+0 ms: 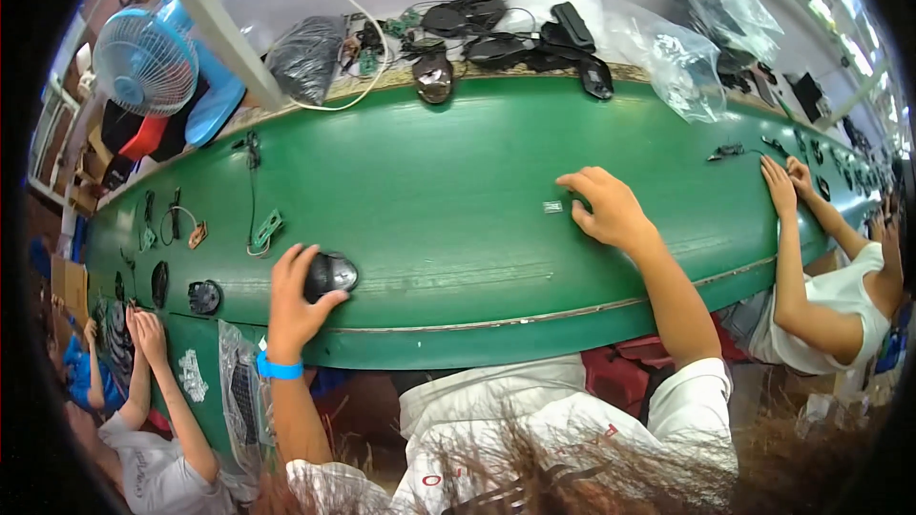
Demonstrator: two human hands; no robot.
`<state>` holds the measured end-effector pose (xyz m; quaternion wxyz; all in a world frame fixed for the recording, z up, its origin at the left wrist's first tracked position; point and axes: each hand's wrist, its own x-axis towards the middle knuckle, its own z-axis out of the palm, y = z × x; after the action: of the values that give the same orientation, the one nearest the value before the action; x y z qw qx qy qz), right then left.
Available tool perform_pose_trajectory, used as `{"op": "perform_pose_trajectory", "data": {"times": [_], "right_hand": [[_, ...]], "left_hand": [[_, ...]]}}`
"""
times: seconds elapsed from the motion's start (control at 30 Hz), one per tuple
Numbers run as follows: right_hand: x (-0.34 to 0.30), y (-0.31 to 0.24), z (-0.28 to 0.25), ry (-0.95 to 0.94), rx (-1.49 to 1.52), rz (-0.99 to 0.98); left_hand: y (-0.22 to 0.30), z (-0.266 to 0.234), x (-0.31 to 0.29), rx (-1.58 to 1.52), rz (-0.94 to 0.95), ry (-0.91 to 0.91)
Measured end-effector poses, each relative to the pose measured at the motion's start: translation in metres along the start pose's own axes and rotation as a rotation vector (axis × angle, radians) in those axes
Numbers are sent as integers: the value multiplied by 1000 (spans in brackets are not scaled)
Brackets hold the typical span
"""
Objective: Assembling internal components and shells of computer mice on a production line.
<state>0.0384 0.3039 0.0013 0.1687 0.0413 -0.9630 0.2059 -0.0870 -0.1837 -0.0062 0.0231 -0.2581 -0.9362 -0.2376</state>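
My left hand (298,300), with a blue band at its wrist, grips a black computer mouse (334,274) on the green belt, fingers on its far side and thumb on its near side. Part of the mouse is hidden by the hand. Over the belt to the right hovers my right hand (606,210), open, its index finger stretched out and its thumb apart. Just left of that thumb lies a small, shiny whitish piece (552,207), too small to name. Beyond the left hand rests a green circuit board (269,229) with a cable.
Black mouse parts (496,46), clear plastic bags (677,62) and a black bag (310,57) fill the far ledge. A fan (143,62) stands far left. Co-workers' hands (148,336) work at left and other hands (787,181) at right. Another mouse shell (203,297) lies left.
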Motion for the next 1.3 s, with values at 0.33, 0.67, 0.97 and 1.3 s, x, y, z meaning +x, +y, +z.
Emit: {"op": "perform_pose_trajectory", "data": {"times": [0.33,0.67,0.97,1.3], "right_hand": [[-11,5,14,-124,203,-20],[-11,-3,8,-10,193,-20],[0,-46,40,94,395,-189],[-5,-51,33,-91,205,-279]], "left_hand": [[154,90,98,-170,559,-147],[151,106,96,-259,596,-39],[164,113,82,-361,655,-88],[165,112,77,-316,705,-146]]}}
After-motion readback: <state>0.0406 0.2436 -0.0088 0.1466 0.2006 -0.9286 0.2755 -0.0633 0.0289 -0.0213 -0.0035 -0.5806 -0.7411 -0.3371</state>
